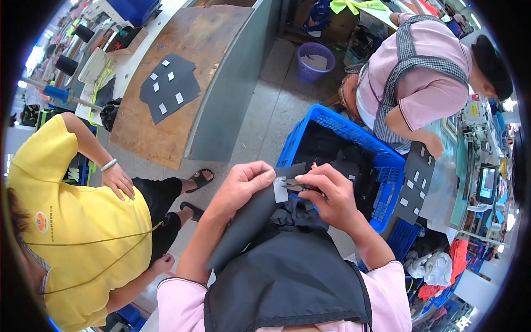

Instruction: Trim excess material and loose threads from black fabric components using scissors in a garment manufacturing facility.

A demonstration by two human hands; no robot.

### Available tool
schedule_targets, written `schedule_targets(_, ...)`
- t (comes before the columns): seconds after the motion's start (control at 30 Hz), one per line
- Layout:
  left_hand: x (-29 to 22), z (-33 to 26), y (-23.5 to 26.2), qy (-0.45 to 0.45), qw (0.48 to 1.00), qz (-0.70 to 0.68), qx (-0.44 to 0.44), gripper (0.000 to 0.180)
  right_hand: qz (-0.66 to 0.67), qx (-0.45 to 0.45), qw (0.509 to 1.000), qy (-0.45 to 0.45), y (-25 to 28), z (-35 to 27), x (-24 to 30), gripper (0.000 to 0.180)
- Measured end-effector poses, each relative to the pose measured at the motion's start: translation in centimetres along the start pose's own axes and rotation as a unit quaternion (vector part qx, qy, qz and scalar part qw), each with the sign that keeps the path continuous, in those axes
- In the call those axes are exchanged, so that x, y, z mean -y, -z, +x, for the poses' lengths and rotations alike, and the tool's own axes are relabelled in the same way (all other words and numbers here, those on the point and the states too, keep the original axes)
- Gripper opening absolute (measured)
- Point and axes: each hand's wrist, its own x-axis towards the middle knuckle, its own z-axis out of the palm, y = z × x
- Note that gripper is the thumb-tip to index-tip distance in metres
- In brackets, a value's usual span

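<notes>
Workpiece: charcoal fabric panel (243, 229), held above the lap, just to the near left of the blue plastic crate (391, 188). One white rectangular patch (280, 191) shows near its far end.

Grip: left hand (247, 185) pinches the panel's far edge between thumb and fingers, beside the patch. Right hand (330, 196) closes around a small dark metal hand tool (294, 185), probably thread snips; its tip lies at the patch. Whether the blades are parted cannot be told.

Progress (judged): patch appears already attached; detail work at its edge seems in hand. Any loose thread is too small to make out. Remaining panel face is turned away, so other patches there cannot be counted. Dark pieces (326, 145) lie inside the crate; finished or waiting, not determinable.

Materials: panel matt, smooth, bending in a soft curve; patch flat, crisp-cornered. Crate walls rigid, lattice-perforated. Apron (293, 276) black, thin, slightly sheened, gathered near the hands.

Surroundings: left of and beyond the crate, a worn plywood tabletop (204, 33) bears an angular dark panel with several white patches (191, 83). Right of the crate, a co-worker in a checked apron (406, 55) handles a similar patched piece (406, 191).
</notes>
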Motion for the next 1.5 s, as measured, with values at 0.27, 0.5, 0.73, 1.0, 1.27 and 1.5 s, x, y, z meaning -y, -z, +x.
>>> schedule_targets(0.27, -0.9, 1.4, 1.0, -0.244, 0.93, -0.175, -0.213, 0.013, 0.536, -0.034, 0.693, -0.482, -5.1, -4.0, -2.8, 0.031)
schedule_targets(0.5, 1.6, 1.8, 2.3, -0.336, 0.875, -0.202, -0.284, 0.013, 0.63, -0.045, 0.618, -0.468, -7.5, 0.2, -3.0, 0.035)
schedule_targets(0.73, -0.1, 0.0, 1.6, -0.439, 0.718, 0.342, -0.418, 0.053, 0.412, -0.004, 0.842, -0.35, -2.3, 4.3, -4.6, 0.013)
schedule_targets(1.0, 0.7, 0.4, 0.9, -0.1, 0.987, 0.029, -0.121, 0.029, 0.072, 0.002, 0.98, -0.185, -2.2, 4.4, -2.1, 0.031)
schedule_targets(1.27, 2.0, 0.4, -0.6, -0.072, 0.98, -0.117, -0.146, 0.022, -0.079, -0.007, 0.992, -0.094, -1.9, 0.5, 0.6, 0.028)
schedule_targets(1.5, 1.9, 0.1, -0.8, -0.06, 0.979, -0.133, -0.139, 0.022, -0.06, -0.031, 0.996, -0.064, -2.3, 0.5, -0.1, 0.024)
